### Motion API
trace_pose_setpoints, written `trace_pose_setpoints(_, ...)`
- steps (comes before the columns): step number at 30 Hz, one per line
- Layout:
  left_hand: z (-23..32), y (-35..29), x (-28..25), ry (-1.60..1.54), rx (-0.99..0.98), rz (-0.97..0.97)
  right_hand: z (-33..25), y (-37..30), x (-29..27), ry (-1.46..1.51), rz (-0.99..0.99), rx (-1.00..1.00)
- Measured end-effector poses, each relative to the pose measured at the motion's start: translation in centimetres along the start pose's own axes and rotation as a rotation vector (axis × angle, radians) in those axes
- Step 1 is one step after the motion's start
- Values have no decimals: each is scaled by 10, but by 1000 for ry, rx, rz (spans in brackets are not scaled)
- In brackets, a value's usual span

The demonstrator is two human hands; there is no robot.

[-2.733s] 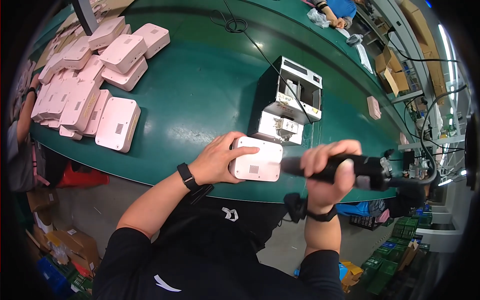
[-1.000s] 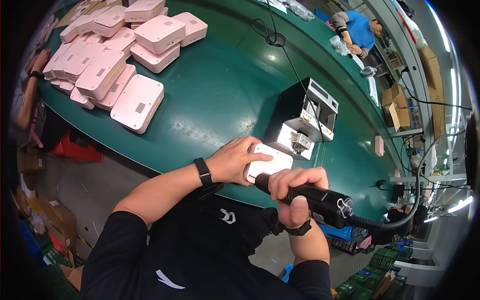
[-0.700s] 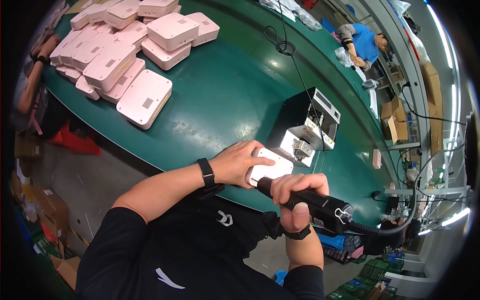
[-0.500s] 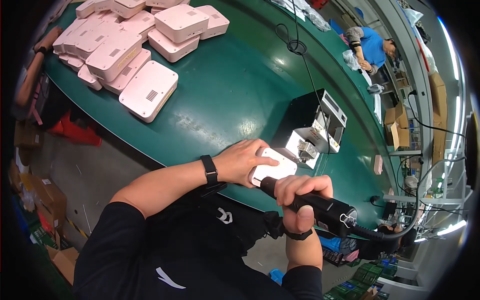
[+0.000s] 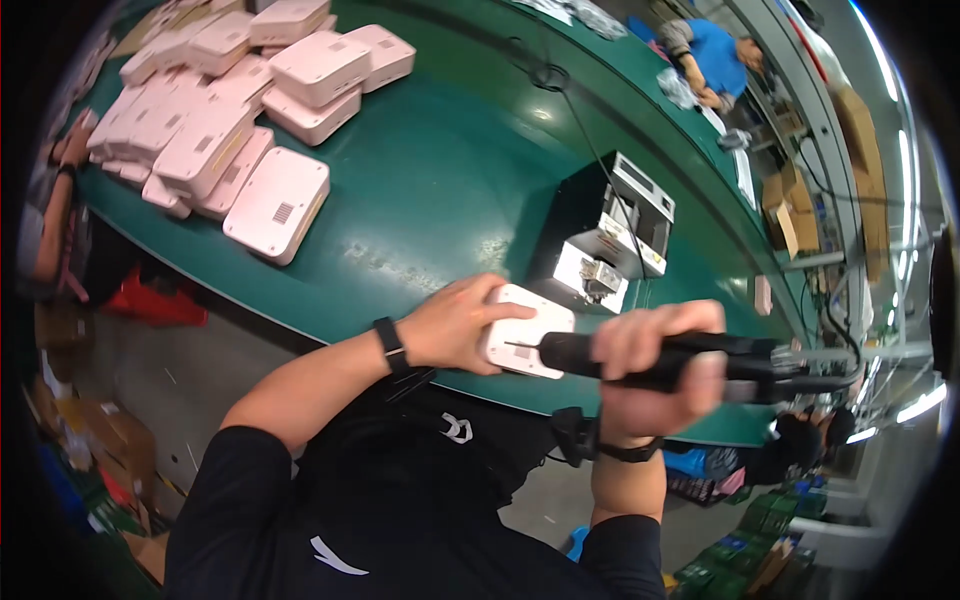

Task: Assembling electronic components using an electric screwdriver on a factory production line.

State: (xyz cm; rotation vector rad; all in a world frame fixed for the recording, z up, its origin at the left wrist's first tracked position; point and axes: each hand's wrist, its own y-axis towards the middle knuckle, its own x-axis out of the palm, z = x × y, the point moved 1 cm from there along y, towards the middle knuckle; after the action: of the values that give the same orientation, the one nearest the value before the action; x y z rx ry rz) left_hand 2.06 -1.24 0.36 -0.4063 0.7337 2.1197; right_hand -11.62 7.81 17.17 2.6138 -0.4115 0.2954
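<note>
My left hand [image 5: 452,325] grips a white plastic box [image 5: 545,322] with rounded corners by its left side, thumb on top, at the near edge of the green table. Wrapped in my right hand [image 5: 660,365] is a black electric screwdriver [image 5: 572,354], held almost level and somewhat blurred by motion. Its thin bit points left, above the face of the box; whether it touches cannot be made out. Just beyond the box stands a black-and-silver screw feeder [image 5: 575,230] with a small metal mechanism [image 5: 601,278] at its front.
Similar white boxes [image 5: 280,205] are piled on the green table [image 5: 430,160] at the far left. A cable [image 5: 590,130] hangs down over the screw feeder. Another person's arm [image 5: 60,200] shows at the left edge; a person in blue [image 5: 715,60] sits across the table.
My right hand has moved right and up with the screwdriver, which has swung to nearly level. My left hand still grips the white box. The whole view has shifted slightly.
</note>
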Motion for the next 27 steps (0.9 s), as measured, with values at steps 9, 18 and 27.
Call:
trace_pose_setpoints(9,21,-77,-69,-698,-543,-1,2,-49,-98,-283,390,-85)
trace_pose_setpoints(18,-27,-2,-61,-1584,-1014,147,54,-47,-119,-198,478,-372)
trace_pose_setpoints(27,-110,125,-53,-1362,-795,455,81,-45,-120,-132,486,-397)
